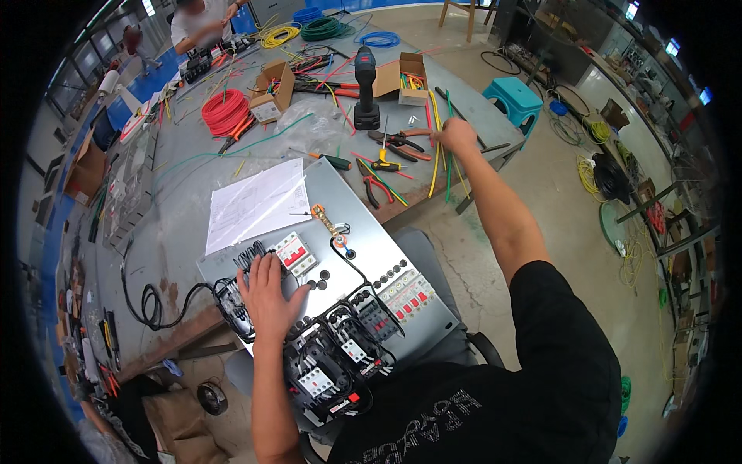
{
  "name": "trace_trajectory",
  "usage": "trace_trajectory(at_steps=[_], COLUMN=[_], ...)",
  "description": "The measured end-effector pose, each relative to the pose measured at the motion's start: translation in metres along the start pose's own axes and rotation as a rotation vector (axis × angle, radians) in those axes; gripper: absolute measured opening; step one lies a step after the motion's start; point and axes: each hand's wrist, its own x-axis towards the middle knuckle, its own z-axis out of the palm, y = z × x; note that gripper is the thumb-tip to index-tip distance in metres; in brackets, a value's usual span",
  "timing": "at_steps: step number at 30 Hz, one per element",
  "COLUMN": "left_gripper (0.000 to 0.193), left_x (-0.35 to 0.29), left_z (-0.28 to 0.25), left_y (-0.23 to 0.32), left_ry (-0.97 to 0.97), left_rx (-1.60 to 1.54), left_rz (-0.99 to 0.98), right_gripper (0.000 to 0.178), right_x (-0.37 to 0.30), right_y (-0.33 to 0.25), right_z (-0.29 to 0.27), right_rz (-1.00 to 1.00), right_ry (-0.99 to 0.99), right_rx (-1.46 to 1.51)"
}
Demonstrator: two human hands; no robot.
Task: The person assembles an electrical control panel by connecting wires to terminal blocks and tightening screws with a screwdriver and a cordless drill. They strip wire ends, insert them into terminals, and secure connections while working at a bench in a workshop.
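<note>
The left hand lies spread flat on a grey metal panel of wired breakers, near on the counter. The right hand reaches far right, fingers closed on yellow and green wires beside pliers.

- Hands of the wearer: two — left hand flat on the metal panel, right hand stretched out to the loose wires.
- Metal panels: one.
- Paper sheets: one, lying on the panel.
- Cordless drills: one, upright.
- Open cardboard boxes: two — one left, one right.
- Wire coils at the far table end: four — red, yellow, green, blue.
- Pliers and cutters near the drill: several, exact count unclear.
- Plastic stools: one, teal.
- Other people: one, at the far end.
</note>
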Motion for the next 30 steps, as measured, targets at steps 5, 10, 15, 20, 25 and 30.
trace_trajectory(at_steps=[5,10,15,20,25,30], left_gripper=[0.084,0.085,0.084,0.081,0.072,0.065], left_x=[0.003,0.003,0.007,0.002,0.006,0.050], left_z=[-0.003,-0.005,-0.006,-0.014,-0.030,-0.083], left_y=[0.001,0.001,0.003,-0.003,0.003,0.038], left_ry=[-0.056,-0.043,-0.036,-0.008,0.145,0.219], left_rx=[-0.008,-0.021,-0.075,-0.145,-0.451,-0.958], left_rz=[-0.009,-0.010,0.016,-0.017,-0.137,-0.159], right_gripper=[0.051,0.047,0.032,0.021,0.024,0.023], right_x=[0.018,0.043,0.050,0.017,-0.034,-0.120], right_y=[-0.004,0.008,0.048,0.024,-0.001,-0.044], right_z=[0.005,0.017,0.025,0.008,-0.045,-0.121], right_rz=[0.078,0.098,0.072,-0.162,-0.369,-0.631], right_ry=[-0.073,-0.157,-0.083,-0.159,-0.032,-0.033], right_rx=[-0.034,0.043,0.670,1.249,1.171,1.070])
